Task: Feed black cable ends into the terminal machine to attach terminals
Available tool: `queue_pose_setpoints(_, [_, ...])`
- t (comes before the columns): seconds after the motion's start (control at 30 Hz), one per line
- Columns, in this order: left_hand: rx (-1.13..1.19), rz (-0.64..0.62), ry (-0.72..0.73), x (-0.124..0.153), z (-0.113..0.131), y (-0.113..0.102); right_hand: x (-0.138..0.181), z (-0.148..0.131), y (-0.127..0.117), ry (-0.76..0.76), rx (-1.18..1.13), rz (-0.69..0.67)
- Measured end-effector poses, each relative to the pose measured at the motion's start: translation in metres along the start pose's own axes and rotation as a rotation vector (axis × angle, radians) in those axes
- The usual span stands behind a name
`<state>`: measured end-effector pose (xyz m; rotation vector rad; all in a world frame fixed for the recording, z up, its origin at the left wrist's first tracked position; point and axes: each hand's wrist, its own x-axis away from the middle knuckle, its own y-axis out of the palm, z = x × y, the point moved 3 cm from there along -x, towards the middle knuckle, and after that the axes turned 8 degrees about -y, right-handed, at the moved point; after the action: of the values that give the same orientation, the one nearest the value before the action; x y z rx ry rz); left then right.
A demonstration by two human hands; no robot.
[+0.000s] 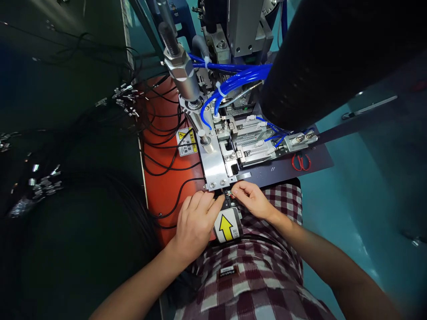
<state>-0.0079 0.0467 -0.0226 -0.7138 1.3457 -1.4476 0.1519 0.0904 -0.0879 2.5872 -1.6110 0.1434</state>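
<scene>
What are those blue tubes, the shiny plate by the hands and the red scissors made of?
The blue tubes look like bendy, glossy plastic: they curve and shine. The shiny plate seems bare brushed metal, silver-grey with screws in it. The red scissors have handles that look plastic. The small part pinched by the right hand is too tiny to tell.
</scene>
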Motion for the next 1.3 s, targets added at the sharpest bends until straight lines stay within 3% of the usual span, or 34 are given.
queue_pose_setpoints(0.17, [0.088,-0.145,-0.063,0.005,0.007,0.002,0.0,0.001,0.001,0.058,-0.091,-0.036])
queue_pose_setpoints(0.4, [0.27,-0.132,-0.134,0.005,-0.001,0.008,-0.001,-0.006,-0.002,-0.01,0.004,-0.035])
queue_pose_setpoints(0.57, [0.201,-0.11,-0.062,0.003,-0.005,0.01,0.001,-0.006,-0.003,-0.044,0.087,-0.023])
queue_pose_setpoints(0.77, [0.129,-0.248,-0.07,0.004,-0.002,0.014,0.003,0.0,0.001,-0.124,0.177,0.044])
queue_pose_setpoints(0.9, [0.101,-0.276,-0.106,0.004,0.001,0.016,0.004,-0.002,-0.001,-0.046,0.139,0.005])
queue_pose_setpoints(1.0, [0.114,-0.235,-0.12,0.003,0.002,0.016,0.009,-0.019,-0.007,-0.066,0.388,0.014])
queue_pose_setpoints(1.1, [0.163,-0.165,-0.104,0.005,0.001,0.016,0.013,-0.039,-0.006,-0.225,0.68,0.124])
queue_pose_setpoints(1.2, [0.201,-0.118,-0.091,0.006,0.0,0.016,0.012,-0.046,0.004,-0.347,0.787,0.117])
queue_pose_setpoints(1.3, [0.214,-0.108,-0.096,0.006,0.0,0.016,0.008,-0.045,0.007,-0.378,0.864,0.087])
